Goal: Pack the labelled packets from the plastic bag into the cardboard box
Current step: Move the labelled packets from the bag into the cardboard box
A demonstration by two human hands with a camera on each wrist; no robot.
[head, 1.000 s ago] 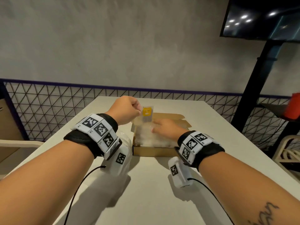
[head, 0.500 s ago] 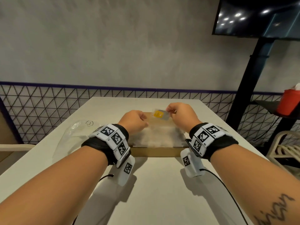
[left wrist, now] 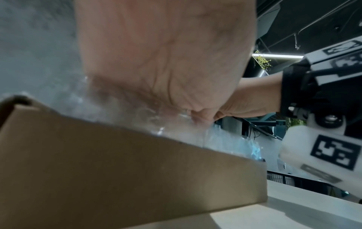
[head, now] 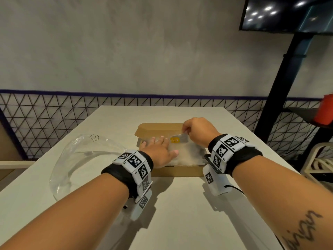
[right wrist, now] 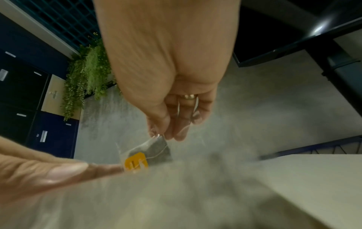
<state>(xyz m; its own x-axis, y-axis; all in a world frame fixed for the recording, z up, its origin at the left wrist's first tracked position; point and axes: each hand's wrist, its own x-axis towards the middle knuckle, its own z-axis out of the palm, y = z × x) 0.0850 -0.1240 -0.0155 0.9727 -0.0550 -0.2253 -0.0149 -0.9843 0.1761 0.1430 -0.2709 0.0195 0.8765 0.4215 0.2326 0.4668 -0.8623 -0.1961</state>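
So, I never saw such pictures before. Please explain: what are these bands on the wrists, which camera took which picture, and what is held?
No machine here: a person wears cameras. One sits on the head; one under each marked wristband looks along the hand. On the table stand a cardboard box of packets and a clear plastic bag. The right hand pinches a packet with a yellow label over the box. The left hand lies flat on the packets inside.

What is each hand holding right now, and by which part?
The right hand pinches a clear packet by its top corner, yellow label at the far end. The left hand holds nothing; it lies flat on the packets in the cardboard box.
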